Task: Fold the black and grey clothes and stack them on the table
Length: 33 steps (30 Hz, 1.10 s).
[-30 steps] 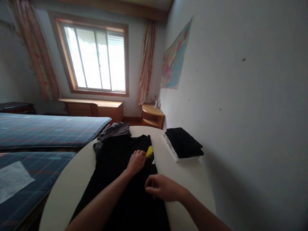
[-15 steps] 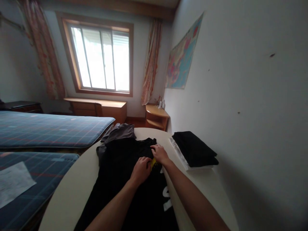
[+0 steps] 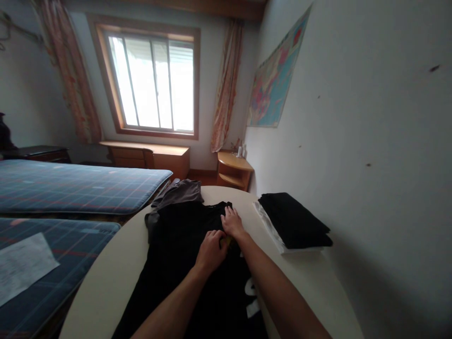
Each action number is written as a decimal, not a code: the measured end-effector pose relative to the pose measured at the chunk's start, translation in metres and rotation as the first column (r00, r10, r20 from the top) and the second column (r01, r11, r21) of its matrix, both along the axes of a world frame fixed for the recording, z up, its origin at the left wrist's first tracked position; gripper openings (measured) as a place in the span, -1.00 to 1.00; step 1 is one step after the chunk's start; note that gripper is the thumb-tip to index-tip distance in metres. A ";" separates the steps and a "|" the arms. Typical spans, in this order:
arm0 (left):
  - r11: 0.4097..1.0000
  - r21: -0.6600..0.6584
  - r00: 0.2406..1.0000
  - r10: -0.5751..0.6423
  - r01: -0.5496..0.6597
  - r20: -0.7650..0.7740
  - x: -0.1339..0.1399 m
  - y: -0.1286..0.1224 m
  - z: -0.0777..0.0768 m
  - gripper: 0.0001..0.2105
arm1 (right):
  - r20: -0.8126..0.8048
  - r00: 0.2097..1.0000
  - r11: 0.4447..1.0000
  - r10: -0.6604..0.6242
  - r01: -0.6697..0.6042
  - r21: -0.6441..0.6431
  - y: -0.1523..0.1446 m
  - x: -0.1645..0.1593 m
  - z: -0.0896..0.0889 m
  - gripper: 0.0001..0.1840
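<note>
A black T-shirt [image 3: 176, 254] lies spread along the round table, its collar at the far end. White and yellow print shows on its right side. My left hand [image 3: 212, 249] rests near the middle of the shirt, its fingers curled closed on the cloth beside the yellow print. Just beyond it, my right hand [image 3: 233, 222] lies on the upper right part near the collar, fingers stretched out and slightly apart. My left fingertips and the cloth under them are partly hidden.
The cream table [image 3: 106, 268] carries a folded black and white clothes stack [image 3: 294, 220] on the right and grey clothing [image 3: 181, 192] at the far edge. Mattresses [image 3: 81, 186] flank its left side, one with a paper sheet [image 3: 26, 263]. A wall [image 3: 370, 212] stands close on the right.
My right hand has flattened, its fingers stretching out toward the collar. Less of the yellow print shows between my hands. The whole view has shifted slightly.
</note>
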State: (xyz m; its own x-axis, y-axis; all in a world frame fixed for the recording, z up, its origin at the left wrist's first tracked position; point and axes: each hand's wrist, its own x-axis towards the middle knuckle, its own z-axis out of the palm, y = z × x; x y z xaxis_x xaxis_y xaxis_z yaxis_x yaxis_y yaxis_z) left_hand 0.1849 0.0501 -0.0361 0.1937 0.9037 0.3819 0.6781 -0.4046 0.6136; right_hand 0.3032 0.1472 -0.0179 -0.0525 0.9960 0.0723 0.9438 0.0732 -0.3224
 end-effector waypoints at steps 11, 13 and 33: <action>0.991 -0.007 0.978 0.127 -0.130 -0.162 0.000 -0.006 0.006 -0.92 | -0.046 0.993 0.992 0.108 -0.110 -0.060 0.003 0.005 -0.008 -0.38; 0.992 0.003 0.973 0.127 -0.129 -0.194 0.000 -0.007 0.005 -0.91 | -0.047 0.995 0.996 0.083 -0.084 -0.019 0.004 0.007 -0.005 -0.41; 0.863 -0.080 0.785 -0.488 0.498 -0.382 -0.026 -0.059 0.049 -0.74 | 0.007 0.996 0.996 -0.085 0.085 0.027 -0.027 0.058 0.005 -0.60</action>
